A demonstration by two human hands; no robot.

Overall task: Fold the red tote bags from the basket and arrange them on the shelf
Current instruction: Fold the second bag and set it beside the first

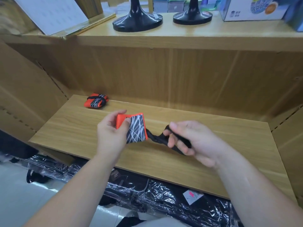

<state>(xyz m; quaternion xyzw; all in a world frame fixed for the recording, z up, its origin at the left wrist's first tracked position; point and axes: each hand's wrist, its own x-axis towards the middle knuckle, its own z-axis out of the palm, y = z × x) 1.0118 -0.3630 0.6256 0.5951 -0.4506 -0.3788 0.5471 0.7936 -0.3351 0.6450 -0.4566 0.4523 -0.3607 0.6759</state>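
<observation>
My left hand [111,133] grips a folded red tote bag [136,128], a small packet with a black panel crossed by white lines, held just above the wooden shelf [213,145]. Its black strap [155,138] trails to the right, twisted, into my right hand [188,138], whose fingers are closed on it. A second folded red tote bag [96,101], bound with its black strap, lies at the back left of the shelf. The basket is out of view.
The upper shelf [180,36] carries two black stand bases [137,20], a tilted display frame [54,15] and boxes [252,9]. Below the shelf's front edge lie black items in clear plastic wrap [164,199]. Wooden side panels close the shelf bay left and right.
</observation>
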